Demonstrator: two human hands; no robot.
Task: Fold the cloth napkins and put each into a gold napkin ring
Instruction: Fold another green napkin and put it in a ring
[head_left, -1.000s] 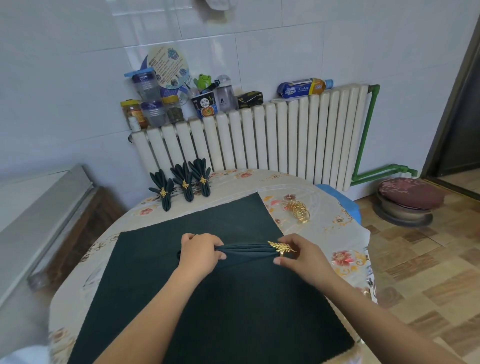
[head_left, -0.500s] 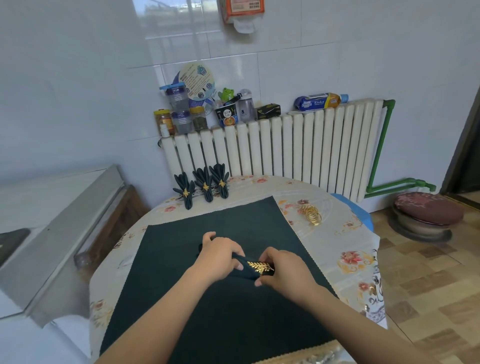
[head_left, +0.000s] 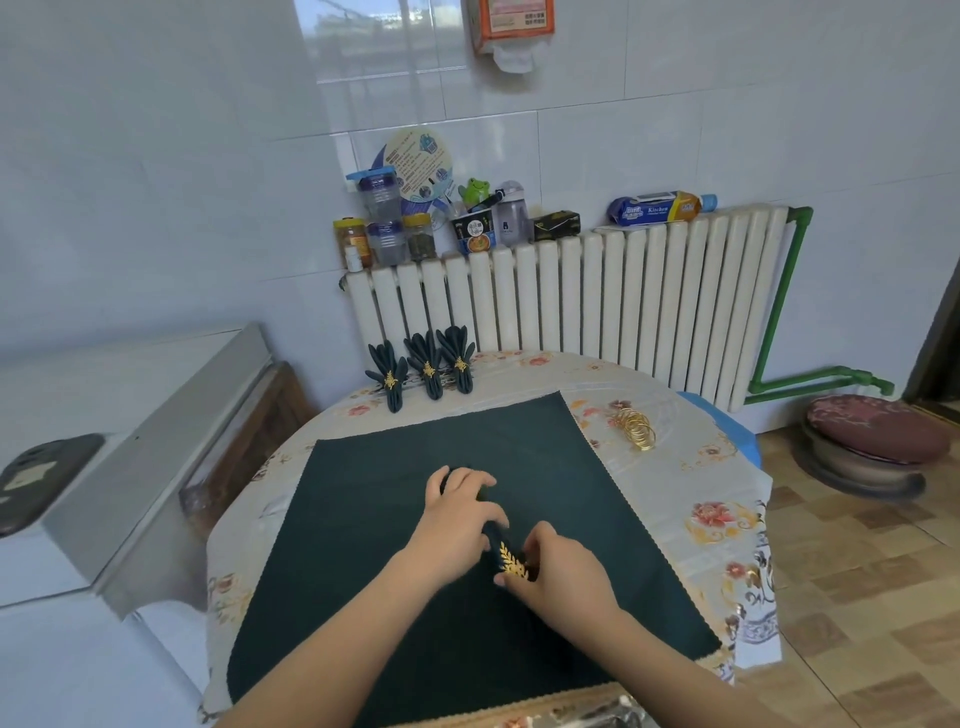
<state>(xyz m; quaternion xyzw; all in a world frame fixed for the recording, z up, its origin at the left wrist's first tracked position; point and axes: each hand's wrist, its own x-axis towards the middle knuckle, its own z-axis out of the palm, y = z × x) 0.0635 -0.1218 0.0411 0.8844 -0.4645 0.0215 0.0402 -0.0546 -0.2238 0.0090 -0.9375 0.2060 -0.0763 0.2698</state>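
A folded dark green napkin (head_left: 492, 535) lies between my hands on a large dark green cloth (head_left: 363, 545) spread over the round table. My left hand (head_left: 460, 514) grips the napkin's bunched far end. My right hand (head_left: 558, 569) pinches the gold leaf napkin ring (head_left: 511, 560) that sits around the napkin's near end. Three finished napkins in gold rings (head_left: 427, 368) stand in a row at the table's far edge. A pile of spare gold rings (head_left: 638, 429) lies at the table's right side.
The table with a floral cover (head_left: 717, 519) stands against a white radiator (head_left: 597, 301) that carries jars and boxes. A metal counter (head_left: 130, 467) flanks the left. A cushioned stool (head_left: 872, 441) stands on the floor at right.
The ring has slid along the napkin toward my left hand. The napkin has turned from lying sideways to pointing away from me. The camera has tilted up.
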